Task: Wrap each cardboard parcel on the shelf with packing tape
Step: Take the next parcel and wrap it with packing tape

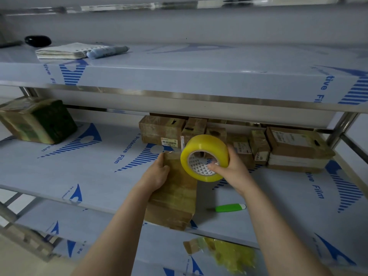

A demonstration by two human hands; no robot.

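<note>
Head view is showing the left hand gripping the parcel on the shelf, the right hand holding the tape roll above it. I am judging it best to be keeping the parcel pinned while pulling tape taut.

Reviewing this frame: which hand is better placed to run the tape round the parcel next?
Probably the right hand: it grips the tape roll just above the parcel, while the left hand holds the parcel's edge, steadying it on the shelf.
</note>
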